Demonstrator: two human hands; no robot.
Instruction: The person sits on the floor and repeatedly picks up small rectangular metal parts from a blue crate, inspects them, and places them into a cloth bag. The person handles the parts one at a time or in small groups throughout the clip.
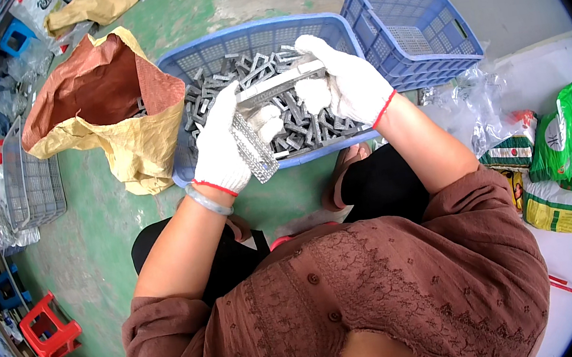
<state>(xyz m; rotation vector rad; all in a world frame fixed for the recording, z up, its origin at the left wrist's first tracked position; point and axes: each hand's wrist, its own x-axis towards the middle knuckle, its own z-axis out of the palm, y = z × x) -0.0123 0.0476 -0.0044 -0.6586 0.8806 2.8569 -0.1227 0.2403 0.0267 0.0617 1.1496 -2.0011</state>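
Observation:
Both my hands wear white knit gloves with red cuffs and are raised over a blue plastic crate (173, 44). The crate holds a heap of small grey metal brackets (293, 124). A straight grey metal bar (280, 85) spans between my hands, slightly tilted, its right end higher. My right hand (353, 84) is closed round the bar's right end. My left hand (221, 143) has its fingers at the left end. In that same hand a flat metal strip with a rough patterned face (254, 150) slants down past the palm. How the left fingers divide between the two is partly hidden.
A yellow woven sack (118, 152), its mouth open with grey pieces inside, stands left of the crate. A second blue crate (440, 63) stands at the far right. A grey basket (33, 181) and red stool (49, 327) are leftward; green bags (559, 138) lie right.

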